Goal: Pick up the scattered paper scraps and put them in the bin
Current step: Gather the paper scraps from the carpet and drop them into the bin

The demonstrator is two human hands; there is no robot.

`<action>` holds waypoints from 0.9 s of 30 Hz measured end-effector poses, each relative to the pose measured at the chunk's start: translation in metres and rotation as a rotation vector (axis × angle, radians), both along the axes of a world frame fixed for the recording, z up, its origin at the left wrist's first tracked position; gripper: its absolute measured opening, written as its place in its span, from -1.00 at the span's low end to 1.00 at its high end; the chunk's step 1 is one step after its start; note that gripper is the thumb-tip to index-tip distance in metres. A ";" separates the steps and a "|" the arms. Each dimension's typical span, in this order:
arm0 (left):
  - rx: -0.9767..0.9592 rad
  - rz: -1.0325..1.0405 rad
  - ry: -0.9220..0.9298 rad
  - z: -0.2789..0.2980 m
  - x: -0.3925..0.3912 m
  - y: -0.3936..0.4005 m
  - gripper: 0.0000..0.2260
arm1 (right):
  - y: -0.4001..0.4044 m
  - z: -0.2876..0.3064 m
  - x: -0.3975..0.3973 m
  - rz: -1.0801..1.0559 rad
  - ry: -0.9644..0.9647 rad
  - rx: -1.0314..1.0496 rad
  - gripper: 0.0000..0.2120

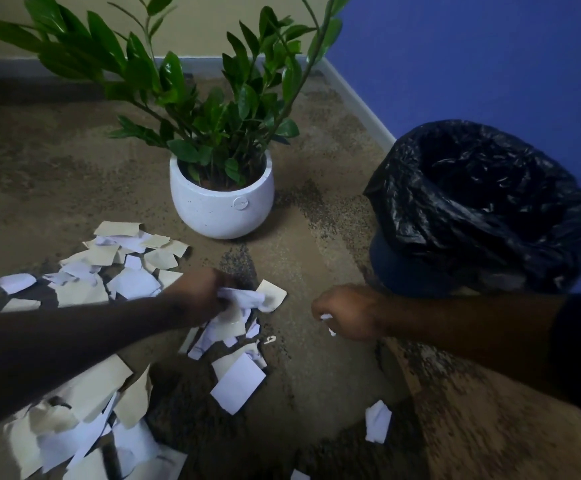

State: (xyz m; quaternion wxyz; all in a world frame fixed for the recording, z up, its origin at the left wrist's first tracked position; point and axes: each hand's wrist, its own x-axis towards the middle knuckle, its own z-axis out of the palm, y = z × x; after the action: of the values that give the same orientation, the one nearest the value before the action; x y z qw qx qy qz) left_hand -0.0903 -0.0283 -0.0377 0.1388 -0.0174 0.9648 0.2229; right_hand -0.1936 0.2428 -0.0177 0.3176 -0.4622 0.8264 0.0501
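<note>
While torn white and cream paper scraps (133,282) lie strewn over the mottled brown carpet (316,358), the left hand (202,296) curls its fingers round a crumpled white wad (247,299), and the right hand (344,311) is fisted on small white bits (327,318) beside the black-lined round bin (483,209)

Floor: mottled tan-and-brown carpet (316,358). On it: white round ceramic pot with a green leafy plant (221,206), far centre. Bin lined with a crumpled black plastic bag (483,209), right, near the blue wall. White and cream torn paper scraps (109,268) scattered left and near-left; one lone white scrap (378,421) near right.
</note>
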 end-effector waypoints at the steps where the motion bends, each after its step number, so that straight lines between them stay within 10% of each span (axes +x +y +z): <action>1: 0.004 0.012 0.008 0.004 0.000 0.000 -0.83 | 0.006 0.003 0.003 -0.001 -0.065 0.023 -0.89; 14: 0.435 0.204 -0.338 0.023 0.016 0.024 -0.79 | 0.068 0.012 0.050 0.121 -0.406 0.242 -0.45; 19: 0.475 -0.003 -0.471 0.019 0.030 0.038 -0.74 | 0.082 0.006 0.062 0.212 -0.335 0.242 -0.72; 24: 0.183 -0.207 -0.368 0.000 0.046 0.051 -0.38 | 0.075 -0.003 0.064 0.323 -0.207 0.306 -0.77; 27: -0.085 -0.386 -0.182 -0.014 0.056 0.057 -0.64 | 0.073 -0.003 0.062 0.331 -0.160 0.257 -0.76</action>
State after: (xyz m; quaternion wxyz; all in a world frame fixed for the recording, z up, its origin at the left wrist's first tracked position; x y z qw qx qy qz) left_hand -0.0345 0.0292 -0.0521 0.2646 0.1417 0.9422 0.1488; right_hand -0.1314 0.3161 -0.0212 0.4259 -0.5497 0.6983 0.1697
